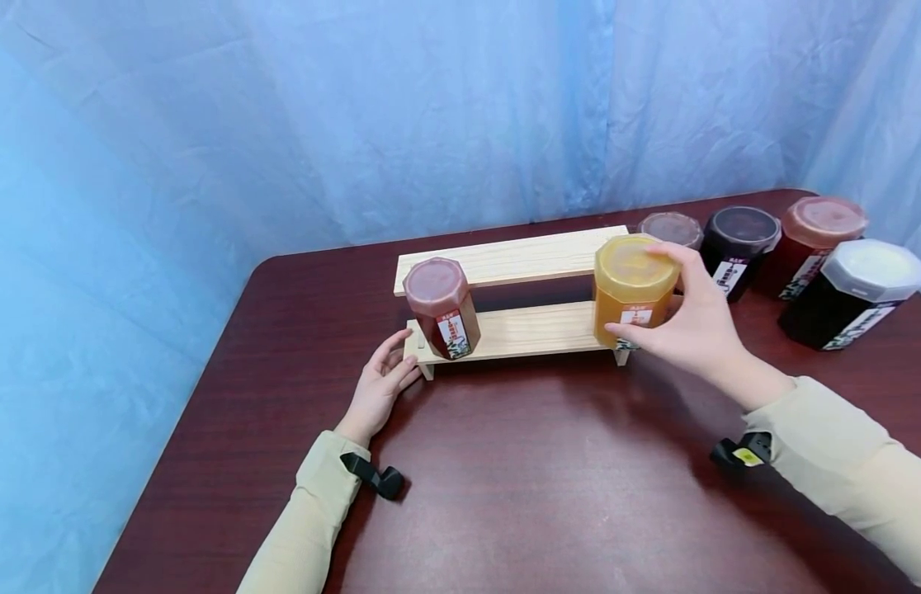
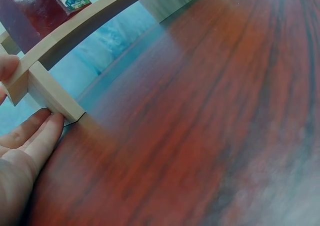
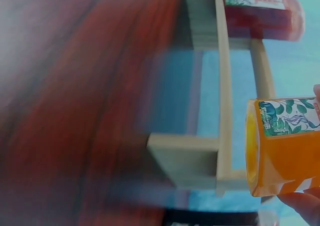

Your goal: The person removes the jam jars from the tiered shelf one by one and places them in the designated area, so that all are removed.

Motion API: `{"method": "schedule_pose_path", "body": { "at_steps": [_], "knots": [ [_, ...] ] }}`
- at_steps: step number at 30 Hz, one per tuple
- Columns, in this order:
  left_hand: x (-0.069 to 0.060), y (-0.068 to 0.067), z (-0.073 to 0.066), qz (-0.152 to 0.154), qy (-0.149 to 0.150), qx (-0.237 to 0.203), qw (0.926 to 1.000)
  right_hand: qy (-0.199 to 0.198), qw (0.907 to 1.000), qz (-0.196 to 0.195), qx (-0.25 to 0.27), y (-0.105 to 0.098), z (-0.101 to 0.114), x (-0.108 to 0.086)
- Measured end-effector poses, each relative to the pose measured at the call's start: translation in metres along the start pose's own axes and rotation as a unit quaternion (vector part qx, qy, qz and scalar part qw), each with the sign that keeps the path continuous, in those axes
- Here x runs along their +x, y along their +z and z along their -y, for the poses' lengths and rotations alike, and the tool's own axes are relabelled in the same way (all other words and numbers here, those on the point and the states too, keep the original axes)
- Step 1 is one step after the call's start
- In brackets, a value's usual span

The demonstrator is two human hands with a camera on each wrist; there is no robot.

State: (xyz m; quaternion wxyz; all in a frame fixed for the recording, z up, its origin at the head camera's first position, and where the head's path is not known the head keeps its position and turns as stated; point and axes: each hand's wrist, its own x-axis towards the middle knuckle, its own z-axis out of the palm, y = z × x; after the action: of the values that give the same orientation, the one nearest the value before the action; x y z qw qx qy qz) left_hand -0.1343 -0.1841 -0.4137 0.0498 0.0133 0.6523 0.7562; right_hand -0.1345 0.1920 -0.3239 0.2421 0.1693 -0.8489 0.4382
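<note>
In the head view a two-tier wooden rack (image 1: 535, 328) stands on the table. My left hand (image 1: 379, 384) touches the left end of its lower board, thumb and fingers around the corner; the left wrist view shows fingers against the rack's leg (image 2: 56, 91). On the lower board's left part stands a jar of red-brown contents (image 1: 440, 309). My right hand (image 1: 691, 322) grips an orange-yellow jar (image 1: 630, 285) by its side, thumb in front and fingers behind. In the right wrist view the orange-yellow jar (image 3: 285, 151) hangs above the board, apart from it.
Several lidded jars stand at the right: a partly hidden pinkish-lidded jar (image 1: 670, 227), a dark jar (image 1: 737, 247), a red jar (image 1: 813, 243) and a white-lidded black jar (image 1: 850, 293). A blue curtain (image 1: 431, 107) hangs behind the dark red table (image 1: 505, 478).
</note>
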Motion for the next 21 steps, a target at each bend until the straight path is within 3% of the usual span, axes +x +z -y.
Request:
{"method": "schedule_pose_path", "body": {
  "at_steps": [7,13,21],
  "knots": [
    [0.002,0.0,0.001,-0.001,-0.001,-0.001,1.0,0.013,0.9991,-0.006,-0.039,-0.02,-0.017,-0.009],
    [0.001,-0.001,0.001,-0.002,-0.008,0.011,0.9999,0.063,0.9967,-0.02,-0.048,-0.039,-0.028,-0.015],
    [0.002,-0.001,0.0,-0.002,-0.008,0.015,0.9999,0.097,0.992,0.033,-0.073,-0.059,-0.044,-0.021]
  ]
}}
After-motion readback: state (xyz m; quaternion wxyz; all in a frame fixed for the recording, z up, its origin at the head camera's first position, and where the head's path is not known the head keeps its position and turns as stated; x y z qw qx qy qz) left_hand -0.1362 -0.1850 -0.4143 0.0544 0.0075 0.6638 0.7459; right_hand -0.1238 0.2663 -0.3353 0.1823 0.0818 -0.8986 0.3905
